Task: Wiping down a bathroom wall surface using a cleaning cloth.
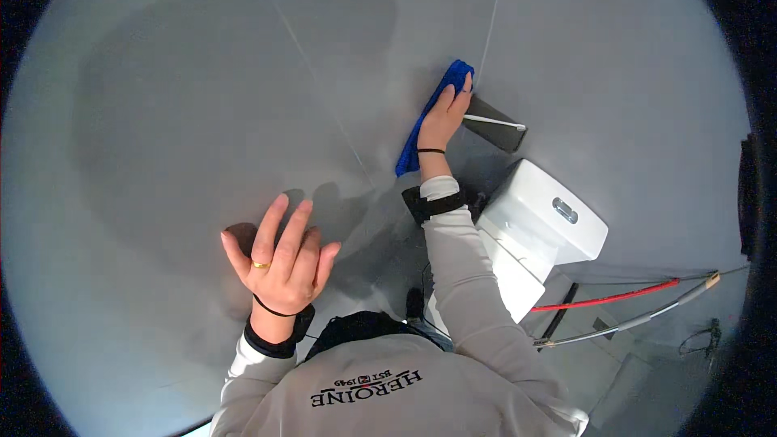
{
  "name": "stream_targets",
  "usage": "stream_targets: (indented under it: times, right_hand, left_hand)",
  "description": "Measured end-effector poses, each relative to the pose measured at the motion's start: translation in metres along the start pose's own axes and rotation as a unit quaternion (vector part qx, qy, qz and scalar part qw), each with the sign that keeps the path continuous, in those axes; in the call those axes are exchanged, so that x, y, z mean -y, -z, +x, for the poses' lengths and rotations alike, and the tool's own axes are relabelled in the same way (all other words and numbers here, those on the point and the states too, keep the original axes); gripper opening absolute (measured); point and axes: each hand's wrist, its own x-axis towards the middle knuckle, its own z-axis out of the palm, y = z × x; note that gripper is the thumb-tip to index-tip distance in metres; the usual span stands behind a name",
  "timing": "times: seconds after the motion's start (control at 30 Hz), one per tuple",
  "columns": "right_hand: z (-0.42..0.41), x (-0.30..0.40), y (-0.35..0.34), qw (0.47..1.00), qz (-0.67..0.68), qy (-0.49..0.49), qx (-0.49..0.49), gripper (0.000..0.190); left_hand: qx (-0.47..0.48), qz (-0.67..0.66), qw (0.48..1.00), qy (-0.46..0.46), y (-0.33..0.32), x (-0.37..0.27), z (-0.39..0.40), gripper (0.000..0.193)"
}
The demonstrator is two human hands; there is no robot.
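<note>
My right hand (442,124) presses a folded blue cloth (430,103) against the smooth grey wall panel (200,109). Its fingers lie over the cloth's upper end, and the rest of the cloth runs down along the wrist. Just right of the fingers is a small dark grey fixture (501,127) with a white strip across it. Lower left, my left hand (282,261) is spread, back towards me, a gold ring on one finger. It holds nothing I can see; whether it touches the panel is unclear. Its shadow falls behind it.
A white dispenser-like box (546,212) sticks out right of my right forearm, a small oval window on its front. Below it, a red pole (607,300) and a grey pole (643,318) lean above floor tiles. A dark object (745,197) sits at the far right.
</note>
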Motion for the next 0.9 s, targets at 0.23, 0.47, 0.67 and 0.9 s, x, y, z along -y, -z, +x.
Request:
stream_targets:
  times: [0.23, 0.47, 0.67, 0.9]
  right_hand:
    - [-0.003, -0.024, 0.000, 0.999, -0.032, -0.009, -0.024, 0.047]
    - [-0.011, -0.041, 0.002, 0.999, -0.020, -0.040, -0.023, 0.046]
    - [-0.020, -0.056, 0.005, 0.996, -0.043, -0.070, -0.033, 0.048]
    - [-0.031, -0.078, 0.010, 0.995, -0.044, -0.079, -0.035, 0.048]
  left_hand:
    - [0.008, 0.000, 1.000, -0.003, -0.008, 0.000, 0.000, 0.033]
    - [0.017, -0.001, 1.000, -0.006, -0.007, 0.001, -0.002, 0.030]
    - [0.029, 0.003, 1.000, -0.006, -0.002, 0.001, -0.003, 0.029]
    - [0.028, 0.012, 1.000, -0.004, 0.000, 0.002, -0.005, 0.031]
